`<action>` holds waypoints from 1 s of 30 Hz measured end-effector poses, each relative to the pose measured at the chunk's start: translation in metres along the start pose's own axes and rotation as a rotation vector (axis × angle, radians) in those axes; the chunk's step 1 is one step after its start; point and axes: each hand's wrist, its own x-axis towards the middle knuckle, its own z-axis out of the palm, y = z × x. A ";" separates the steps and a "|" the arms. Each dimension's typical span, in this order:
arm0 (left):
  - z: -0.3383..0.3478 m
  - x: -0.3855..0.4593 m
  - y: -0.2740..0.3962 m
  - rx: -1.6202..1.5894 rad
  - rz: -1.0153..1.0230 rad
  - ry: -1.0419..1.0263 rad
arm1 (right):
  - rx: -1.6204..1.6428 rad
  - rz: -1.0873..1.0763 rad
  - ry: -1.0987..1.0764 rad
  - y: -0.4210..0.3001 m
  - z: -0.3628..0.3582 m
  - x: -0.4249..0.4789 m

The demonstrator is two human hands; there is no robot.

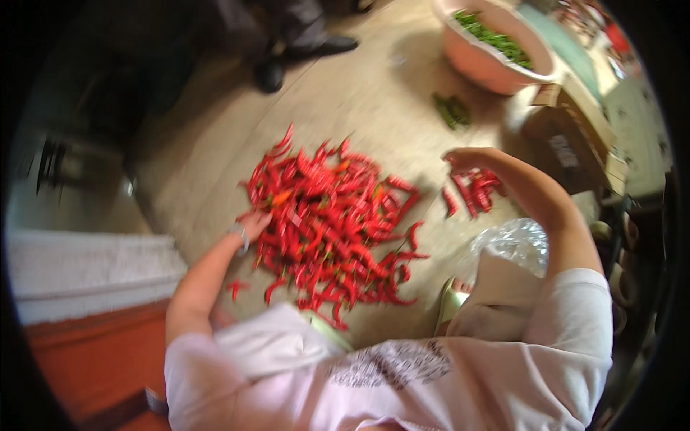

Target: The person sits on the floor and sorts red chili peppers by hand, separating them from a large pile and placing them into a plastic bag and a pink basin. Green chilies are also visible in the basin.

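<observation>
A large heap of red chili peppers (323, 226) lies on the concrete floor in front of me, with a few orange ones and green stems among the red. At its left edge is my left hand (255, 223), with a band on the wrist. Its fingertips touch or reach into the peppers, and their grip is unclear. My right hand (462, 158) is off to the right, bent downward near a smaller group of red chili peppers (478, 191). Blur and the turned wrist hide whether those fingers hold anything.
A pink basin (474, 73) of green peppers (493, 39) stands at the back right, with some green peppers (452, 110) on the floor nearby. To the right are a cardboard box (563, 143) and clear plastic (509, 240). Another person's shoes (323, 46) are at the back.
</observation>
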 end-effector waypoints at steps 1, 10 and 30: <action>0.001 0.003 -0.010 0.019 0.072 0.060 | 0.177 0.035 0.144 0.014 -0.028 0.007; -0.003 0.012 0.038 0.001 -0.151 -0.065 | 0.530 0.134 0.885 0.100 -0.110 0.001; 0.024 0.063 -0.015 -0.048 -0.237 -0.135 | -0.324 0.306 0.377 0.135 -0.059 -0.030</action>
